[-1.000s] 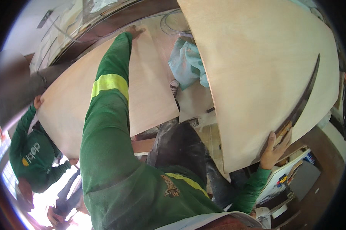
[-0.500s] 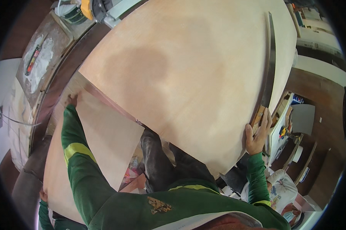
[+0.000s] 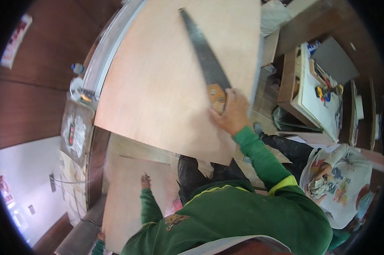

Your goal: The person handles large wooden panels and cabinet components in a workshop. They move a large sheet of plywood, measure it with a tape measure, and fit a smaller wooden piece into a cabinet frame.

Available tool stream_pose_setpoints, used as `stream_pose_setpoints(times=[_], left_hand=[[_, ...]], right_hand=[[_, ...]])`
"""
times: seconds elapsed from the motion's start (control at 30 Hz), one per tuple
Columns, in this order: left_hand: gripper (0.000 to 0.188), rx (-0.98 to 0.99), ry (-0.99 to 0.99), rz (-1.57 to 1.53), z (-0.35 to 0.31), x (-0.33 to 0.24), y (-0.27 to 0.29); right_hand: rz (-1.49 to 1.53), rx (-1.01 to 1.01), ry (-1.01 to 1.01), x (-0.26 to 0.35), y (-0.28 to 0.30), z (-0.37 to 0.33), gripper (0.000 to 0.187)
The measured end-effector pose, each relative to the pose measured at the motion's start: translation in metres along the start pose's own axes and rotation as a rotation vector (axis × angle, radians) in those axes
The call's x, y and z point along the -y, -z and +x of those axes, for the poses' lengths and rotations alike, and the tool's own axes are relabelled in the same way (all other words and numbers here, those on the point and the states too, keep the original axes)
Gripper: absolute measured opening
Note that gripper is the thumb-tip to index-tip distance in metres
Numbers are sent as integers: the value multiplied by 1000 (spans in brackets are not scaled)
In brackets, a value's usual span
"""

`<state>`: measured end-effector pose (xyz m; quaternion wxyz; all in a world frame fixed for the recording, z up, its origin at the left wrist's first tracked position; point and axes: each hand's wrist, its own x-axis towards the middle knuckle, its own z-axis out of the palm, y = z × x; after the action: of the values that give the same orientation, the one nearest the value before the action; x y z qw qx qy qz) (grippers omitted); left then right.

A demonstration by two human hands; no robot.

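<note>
My right hand (image 3: 233, 111) is wrapped around the wooden handle of a handsaw (image 3: 205, 57). Its dark blade points away and slightly left, over the large plywood sheet (image 3: 158, 80). My left hand (image 3: 145, 180) is over a smaller plywood piece (image 3: 126, 191) lower on the left; its fingers look stretched out and hold nothing visible. Whether it touches that piece I cannot tell. Another person's hand (image 3: 100, 236) is at the lower left edge of the smaller piece.
At right, a white-topped bench (image 3: 315, 108) carries a yellow-and-black tool (image 3: 325, 91). A person in a white shirt (image 3: 343, 191) sits near it with crumpled material in hand. On the left stand a powder-covered board (image 3: 75, 117) and a white bucket (image 3: 76, 87).
The handsaw, in my right hand, has come left from the large sheet's right side and tilted. The smaller piece now lies apart from the large sheet, and my left hand has drawn nearer.
</note>
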<state>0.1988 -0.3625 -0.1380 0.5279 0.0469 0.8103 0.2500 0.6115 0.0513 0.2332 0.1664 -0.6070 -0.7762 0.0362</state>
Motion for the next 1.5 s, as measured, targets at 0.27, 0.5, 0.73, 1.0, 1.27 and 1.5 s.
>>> stream_pose_setpoints(times=[0.27, 0.5, 0.73, 1.0, 1.27, 1.5], left_hand=[[55, -567, -697, -244, -210, -169, -150], [49, -464, -1276, 5, -333, -355, -241], [60, 818, -995, -272, -376, -408, -366], [25, 867, -894, -424, -419, -347, -447], [24, 843, -1158, -13, -422, -326, -429], [25, 1072, -1136, 451, -409, -288, -420]], right_hand=[[244, 349, 102, -75, 29, -30, 43], [270, 259, 232, -145, 38, -70, 36], [299, 250, 85, -150, 129, -188, 32], [214, 217, -73, -156, 152, -262, 50], [37, -358, -364, -159, 288, -287, 73], [-318, -683, -122, -124, 414, -301, 72]])
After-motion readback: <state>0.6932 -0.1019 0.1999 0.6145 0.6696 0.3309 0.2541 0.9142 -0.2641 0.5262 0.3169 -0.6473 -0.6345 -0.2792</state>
